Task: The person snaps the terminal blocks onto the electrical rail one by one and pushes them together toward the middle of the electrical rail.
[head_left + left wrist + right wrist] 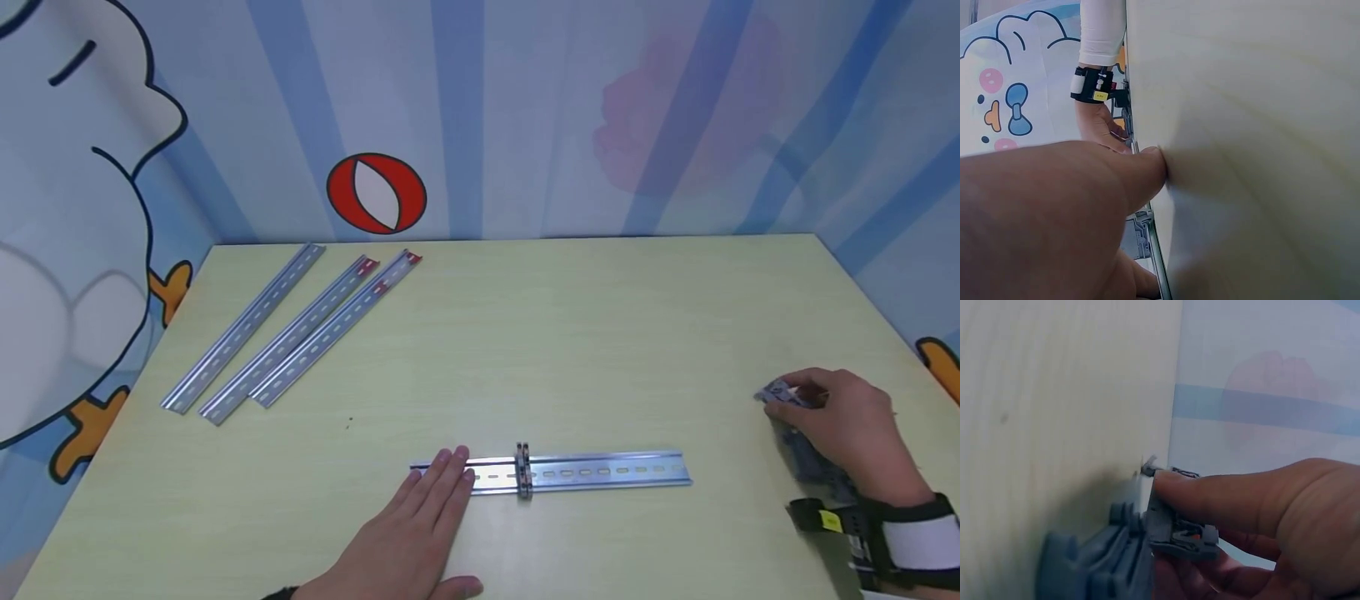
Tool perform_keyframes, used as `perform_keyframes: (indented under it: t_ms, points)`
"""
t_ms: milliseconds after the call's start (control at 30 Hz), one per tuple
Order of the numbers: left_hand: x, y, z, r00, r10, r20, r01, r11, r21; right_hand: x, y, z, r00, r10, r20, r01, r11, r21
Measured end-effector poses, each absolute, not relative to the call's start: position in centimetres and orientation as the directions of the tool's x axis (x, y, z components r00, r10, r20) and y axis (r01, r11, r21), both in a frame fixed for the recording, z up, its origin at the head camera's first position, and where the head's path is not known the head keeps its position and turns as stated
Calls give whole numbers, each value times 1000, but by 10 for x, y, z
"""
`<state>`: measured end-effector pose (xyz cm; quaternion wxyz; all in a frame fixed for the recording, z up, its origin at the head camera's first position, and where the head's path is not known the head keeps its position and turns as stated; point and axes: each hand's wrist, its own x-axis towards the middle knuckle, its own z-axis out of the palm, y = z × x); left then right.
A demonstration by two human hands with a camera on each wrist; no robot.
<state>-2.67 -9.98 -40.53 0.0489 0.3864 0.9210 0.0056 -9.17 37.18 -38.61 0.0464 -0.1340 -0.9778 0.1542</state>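
Note:
My left hand (pixel 423 525) lies with straight fingers over the left end of a slotted metal DIN rail (pixel 615 471). Two thin dark grey pieces (pixel 523 471), seemingly terminal blocks, sit side by side across that rail near its middle. Off to the right, my right hand (pixel 855 425) pinches a grey terminal block (pixel 1179 525) between thumb and fingers. Below that hand, more grey terminal blocks (pixel 1110 562) stand on the table, partly hidden by the wrist in the head view. The left wrist view is mostly filled by my left thumb (pixel 1141 175).
Three more slotted rails lie slanted at the back left: one apart (pixel 243 329), two close together (pixel 288 342) with red marks at their far ends. The pale wooden table (pixel 585 333) meets a printed wall panel (pixel 517 117) behind.

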Motion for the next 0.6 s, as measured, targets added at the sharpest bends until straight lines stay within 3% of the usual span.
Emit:
perform_keyframes:
  t_ms: [367, 600]
  points:
    - [-27, -101, -407, -691, 722, -31, 721, 692, 26, -86, 355, -371, -964, 250, 90, 211, 927, -311]
    - [-27, -100, -404, -696, 715, -69, 714, 699, 47, -76, 328, -352, -977, 210, -50, 212, 896, -389]
